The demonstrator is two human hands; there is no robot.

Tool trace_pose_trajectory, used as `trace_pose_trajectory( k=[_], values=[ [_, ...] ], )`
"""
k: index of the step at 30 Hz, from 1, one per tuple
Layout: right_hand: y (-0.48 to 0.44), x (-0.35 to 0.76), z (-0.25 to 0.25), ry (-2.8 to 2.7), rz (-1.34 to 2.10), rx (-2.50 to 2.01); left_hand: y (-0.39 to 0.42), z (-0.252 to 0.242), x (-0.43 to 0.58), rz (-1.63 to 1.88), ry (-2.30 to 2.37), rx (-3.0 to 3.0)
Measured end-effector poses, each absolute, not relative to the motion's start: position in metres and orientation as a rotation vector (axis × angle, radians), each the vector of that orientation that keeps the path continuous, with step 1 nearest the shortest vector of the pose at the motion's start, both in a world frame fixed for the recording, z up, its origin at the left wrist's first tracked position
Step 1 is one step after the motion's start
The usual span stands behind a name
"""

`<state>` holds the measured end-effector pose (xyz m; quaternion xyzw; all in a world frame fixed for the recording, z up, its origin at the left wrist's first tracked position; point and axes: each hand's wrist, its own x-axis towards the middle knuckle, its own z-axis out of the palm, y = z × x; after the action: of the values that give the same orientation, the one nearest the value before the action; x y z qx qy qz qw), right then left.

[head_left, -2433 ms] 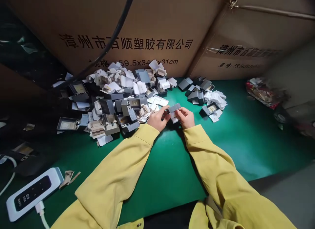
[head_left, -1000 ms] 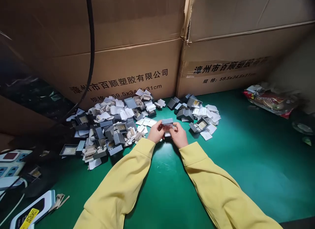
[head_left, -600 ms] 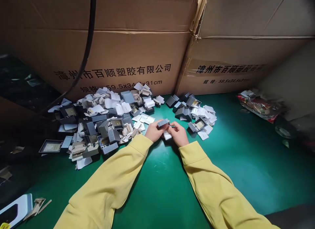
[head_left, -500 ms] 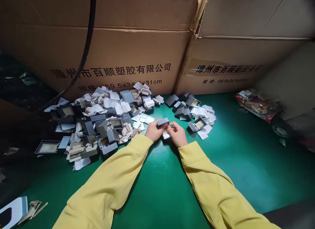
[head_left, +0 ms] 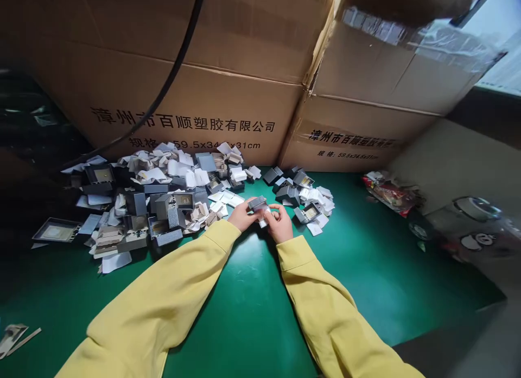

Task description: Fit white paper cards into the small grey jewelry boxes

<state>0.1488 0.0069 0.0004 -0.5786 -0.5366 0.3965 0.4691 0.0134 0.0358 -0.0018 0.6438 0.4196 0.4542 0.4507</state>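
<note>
My left hand is closed round a small grey hinged box, held tilted above the table in front of me. A white paper piece shows at the box's open side. The fingers of my right hand are closed on this white piece, right against the box. My fingers partly hide both things. Beyond my left hand lies a big heap of grey boxes and folded white papers. A smaller group of grey boxes with white papers lies beyond my right hand.
Large cardboard cartons stand along the back of the green table. A black cable hangs in front of them. At the right are a red package and a clear plastic jar. Paper scraps lie at the lower left.
The view has swung to the right, so the jar now shows and the phone-like white object at lower left is gone. Both hands still hold the box and the white piece between them.
</note>
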Motion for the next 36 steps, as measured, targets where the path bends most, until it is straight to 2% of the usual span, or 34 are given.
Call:
trace_pose_trajectory(
  k=[6,10,13,18,21,28,36],
  values=[
    [0.004,0.16,0.007,-1.073,1.325,-1.364,0.033,-0.004,0.005,0.986,0.822,1.497],
    [0.001,0.164,0.008,-1.091,1.361,-1.409,0.029,-0.001,0.008,0.975,0.83,1.44],
    [0.002,0.166,0.005,-1.23,1.141,-1.431,0.024,0.003,0.014,1.017,0.889,1.403],
    [0.003,0.168,0.0,-1.524,0.419,-1.392,0.018,0.003,0.016,0.993,0.926,1.478],
    [0.0,0.169,0.005,-1.63,0.153,-1.262,0.017,0.003,0.015,0.912,0.903,1.482],
    [0.003,0.178,0.016,-1.751,0.219,-1.071,0.021,-0.001,0.013,0.801,0.778,1.525],
    [0.006,0.182,0.01,-1.669,0.13,-1.377,0.023,-0.001,0.012,0.77,0.712,1.583]
  ],
)
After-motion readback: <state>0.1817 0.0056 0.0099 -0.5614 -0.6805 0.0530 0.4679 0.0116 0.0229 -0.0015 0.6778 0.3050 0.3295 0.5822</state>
